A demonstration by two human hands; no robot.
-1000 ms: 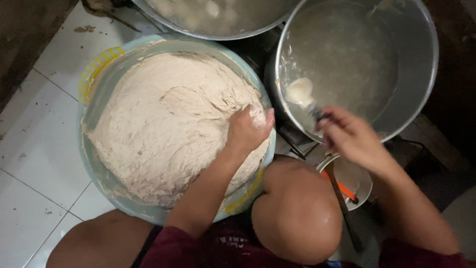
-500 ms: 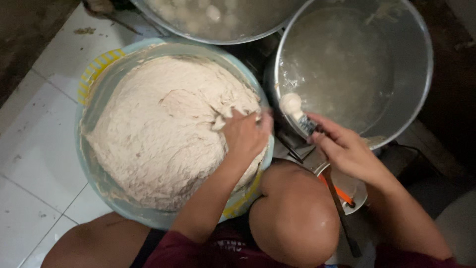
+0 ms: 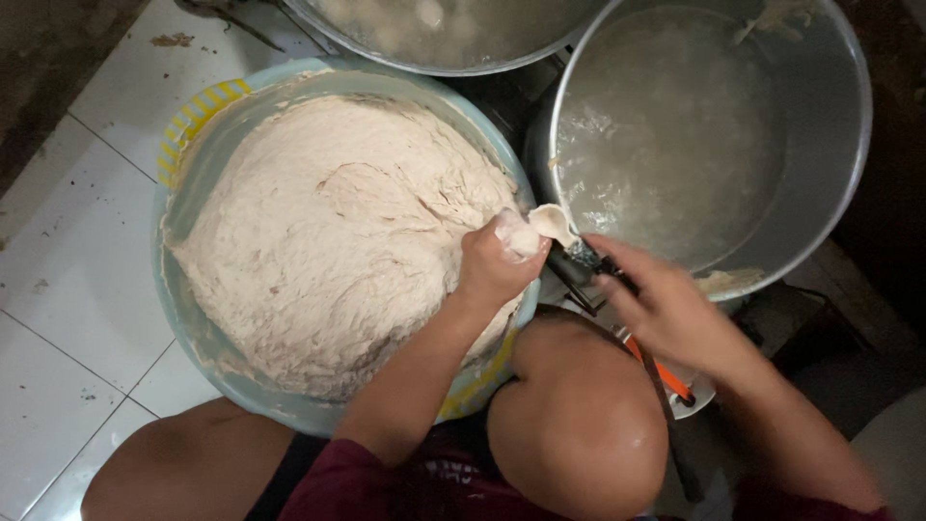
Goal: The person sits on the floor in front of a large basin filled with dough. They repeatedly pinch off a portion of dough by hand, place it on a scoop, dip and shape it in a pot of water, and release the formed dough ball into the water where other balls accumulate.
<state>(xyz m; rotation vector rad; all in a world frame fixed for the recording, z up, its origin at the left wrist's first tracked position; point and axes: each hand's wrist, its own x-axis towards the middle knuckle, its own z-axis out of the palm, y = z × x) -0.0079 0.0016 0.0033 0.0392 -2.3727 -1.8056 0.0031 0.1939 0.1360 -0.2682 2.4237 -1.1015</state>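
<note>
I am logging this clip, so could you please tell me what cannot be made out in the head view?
- Right hand: motion-blurred, so its grip on the spoon is unclear.
- Left hand: its fingertips are coated in dough, so their ends are hidden.
- Top pot: cut off by the upper edge; its pale lumps are too blurred to identify.
- Small bowl with orange tool: mostly hidden behind the right forearm and knee.
- Right pot: cloudy liquid hides its bottom.
</note>
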